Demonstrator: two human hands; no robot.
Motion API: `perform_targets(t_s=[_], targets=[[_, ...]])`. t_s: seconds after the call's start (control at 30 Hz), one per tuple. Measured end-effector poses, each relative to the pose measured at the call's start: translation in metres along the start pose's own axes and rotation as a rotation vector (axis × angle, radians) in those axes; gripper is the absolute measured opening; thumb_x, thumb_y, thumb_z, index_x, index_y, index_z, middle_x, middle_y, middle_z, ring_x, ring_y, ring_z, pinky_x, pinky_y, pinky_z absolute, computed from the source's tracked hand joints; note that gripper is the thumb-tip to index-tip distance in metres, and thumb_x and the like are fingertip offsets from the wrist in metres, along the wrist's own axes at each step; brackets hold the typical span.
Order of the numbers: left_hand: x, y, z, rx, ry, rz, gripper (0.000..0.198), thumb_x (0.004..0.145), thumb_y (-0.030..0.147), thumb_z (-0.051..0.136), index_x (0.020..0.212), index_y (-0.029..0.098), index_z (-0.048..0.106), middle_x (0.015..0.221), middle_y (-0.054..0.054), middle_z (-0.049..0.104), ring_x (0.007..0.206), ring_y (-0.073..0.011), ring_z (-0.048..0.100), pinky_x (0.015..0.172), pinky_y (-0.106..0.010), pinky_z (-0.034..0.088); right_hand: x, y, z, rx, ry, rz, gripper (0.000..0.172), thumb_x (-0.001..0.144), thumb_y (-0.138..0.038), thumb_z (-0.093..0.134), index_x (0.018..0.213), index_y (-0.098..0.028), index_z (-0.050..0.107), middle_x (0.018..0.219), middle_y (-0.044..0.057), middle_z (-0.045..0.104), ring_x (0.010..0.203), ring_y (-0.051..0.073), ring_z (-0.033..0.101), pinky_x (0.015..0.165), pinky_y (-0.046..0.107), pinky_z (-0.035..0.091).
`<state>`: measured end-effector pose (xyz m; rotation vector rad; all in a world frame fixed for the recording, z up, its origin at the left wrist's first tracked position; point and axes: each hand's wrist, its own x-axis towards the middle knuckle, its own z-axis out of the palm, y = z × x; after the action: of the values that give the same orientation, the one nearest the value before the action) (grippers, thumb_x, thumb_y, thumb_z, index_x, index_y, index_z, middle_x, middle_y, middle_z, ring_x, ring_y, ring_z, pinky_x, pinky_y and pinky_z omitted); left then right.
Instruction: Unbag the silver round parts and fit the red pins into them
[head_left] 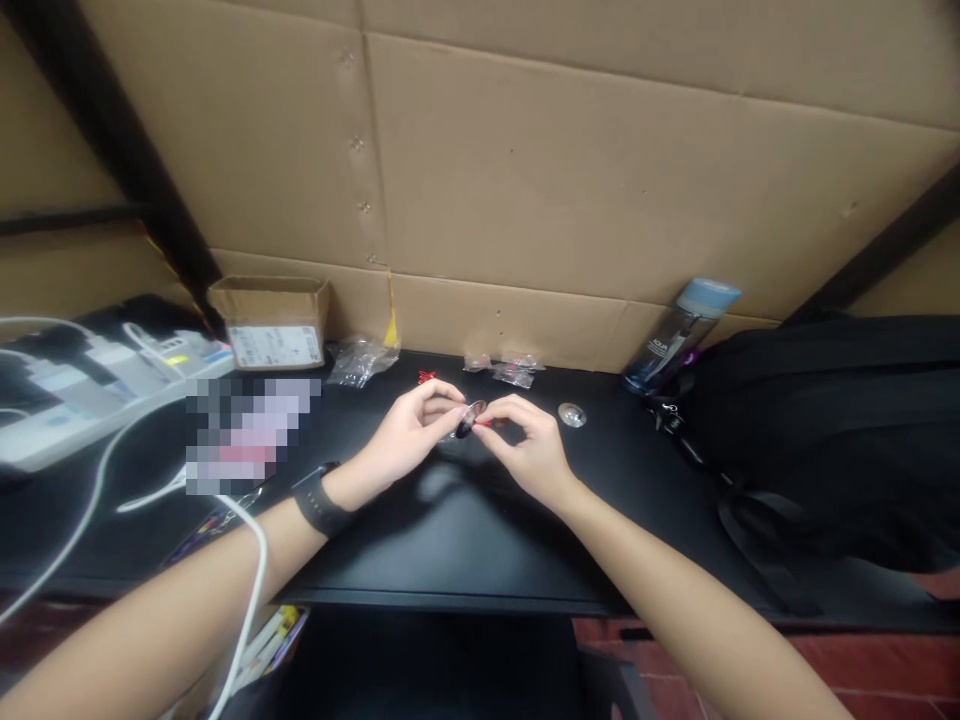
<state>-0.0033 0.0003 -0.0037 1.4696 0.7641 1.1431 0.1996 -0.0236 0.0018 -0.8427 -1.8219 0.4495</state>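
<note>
Between both hands, above the black tabletop, a small round shiny disc is held tilted; its exact kind I cannot make out. My left hand pinches it from the left, thumb and fingers closed at its edge. From the right, my right hand is closed with thumb and forefinger at the disc's other edge, and a bit of red shows by those fingers. A similar round clear disc lies on the table right of my right hand. Beyond my left hand lies a small red piece.
Clear plastic bags and small clear packets lie along the cardboard wall. A cardboard box and a white power strip stand left. A blue-capped bottle leans beside a black backpack at right. A white cable crosses my left forearm.
</note>
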Motion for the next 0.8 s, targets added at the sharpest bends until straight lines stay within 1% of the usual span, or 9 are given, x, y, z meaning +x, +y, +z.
perform_targets(t_s=[0.1, 0.23, 0.37, 0.43, 0.53, 0.67, 0.8], targets=[[-0.002, 0.008, 0.001, 0.007, -0.048, 0.019, 0.031, 0.089, 0.039, 0.076, 0.112, 0.018, 0.069, 0.112, -0.010, 0.077, 0.104, -0.0226, 0.073, 0.096, -0.035, 0.057, 0.001, 0.001, -0.003, -0.013, 0.019, -0.008, 0.003, 0.093, -0.024, 0.072, 0.093, -0.025, 0.075, 0.096, 0.006, 0.074, 0.090, 0.022, 0.069, 0.084, 0.038, 0.056], [-0.004, 0.015, -0.001, 0.054, -0.114, 0.042, 0.031, 0.093, 0.038, 0.072, 0.116, 0.019, 0.075, 0.119, -0.011, 0.076, 0.112, -0.0259, 0.072, 0.100, -0.038, 0.056, 0.001, 0.001, -0.005, -0.019, 0.047, -0.016, 0.002, 0.093, -0.026, 0.072, 0.093, -0.025, 0.074, 0.095, 0.005, 0.073, 0.088, 0.022, 0.068, 0.081, 0.038, 0.056], [-0.003, 0.007, -0.007, -0.015, -0.223, 0.020, 0.036, 0.087, 0.033, 0.079, 0.120, 0.020, 0.073, 0.126, -0.012, 0.074, 0.115, -0.0278, 0.071, 0.104, -0.042, 0.055, 0.001, 0.000, -0.006, -0.005, 0.050, -0.029, 0.002, 0.093, -0.026, 0.072, 0.092, -0.024, 0.073, 0.091, 0.005, 0.072, 0.085, 0.021, 0.068, 0.079, 0.037, 0.056], [-0.001, 0.002, -0.010, -0.054, -0.250, 0.012, 0.037, 0.084, 0.030, 0.082, 0.119, 0.019, 0.072, 0.126, -0.013, 0.073, 0.115, -0.0277, 0.072, 0.104, -0.043, 0.055, 0.000, 0.000, -0.006, 0.007, 0.041, -0.028, 0.002, 0.093, -0.025, 0.073, 0.092, -0.024, 0.072, 0.091, 0.005, 0.072, 0.086, 0.021, 0.068, 0.081, 0.037, 0.056], [0.000, -0.004, -0.012, -0.076, -0.259, 0.021, 0.033, 0.085, 0.028, 0.082, 0.114, 0.018, 0.070, 0.128, -0.013, 0.070, 0.116, -0.0267, 0.071, 0.103, -0.042, 0.055, -0.001, 0.000, -0.005, 0.027, 0.034, -0.017, 0.001, 0.093, -0.025, 0.073, 0.093, -0.023, 0.073, 0.092, 0.005, 0.073, 0.085, 0.021, 0.069, 0.080, 0.036, 0.056], [0.000, -0.006, -0.012, -0.112, -0.279, 0.013, 0.030, 0.086, 0.026, 0.081, 0.111, 0.016, 0.067, 0.131, -0.011, 0.067, 0.109, -0.0223, 0.073, 0.098, -0.037, 0.056, -0.003, 0.001, -0.003, 0.043, 0.026, -0.008, 0.003, 0.093, -0.024, 0.073, 0.095, -0.023, 0.073, 0.093, 0.004, 0.075, 0.083, 0.020, 0.069, 0.080, 0.036, 0.057], [-0.002, -0.005, -0.011, -0.130, -0.296, 0.003, 0.029, 0.087, 0.024, 0.080, 0.111, 0.017, 0.064, 0.132, -0.011, 0.067, 0.116, -0.0226, 0.070, 0.097, -0.035, 0.057, -0.004, 0.002, -0.004, 0.043, 0.032, 0.002, 0.004, 0.092, -0.024, 0.074, 0.096, -0.024, 0.074, 0.094, 0.003, 0.077, 0.084, 0.020, 0.071, 0.081, 0.036, 0.057]])
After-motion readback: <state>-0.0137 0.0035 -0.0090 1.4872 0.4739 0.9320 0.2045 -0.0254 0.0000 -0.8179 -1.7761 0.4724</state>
